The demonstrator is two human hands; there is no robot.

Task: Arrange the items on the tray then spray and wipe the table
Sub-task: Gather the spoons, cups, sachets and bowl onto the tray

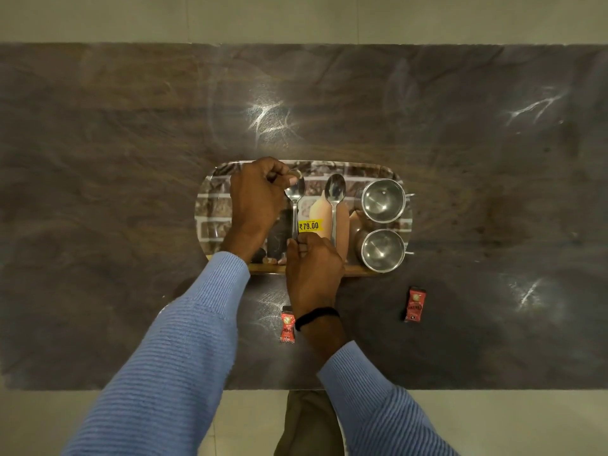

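Dark streaked tabletop (pixel 131 159) carries our printed tray (pixel 210 205) at its middle. Our left hand (pixel 253 199) pinches the bowl end of a steel spoon (pixel 294 205) lying on the tray, grip closed on it, while our right hand (pixel 312 271) holds the handle end, grip likewise closed. A second spoon (pixel 334 205) lies just beside it, and two steel cups (pixel 383 200) stand at the tray's right end. Two red sachets (pixel 415 304) rest on the tabletop near the tray.
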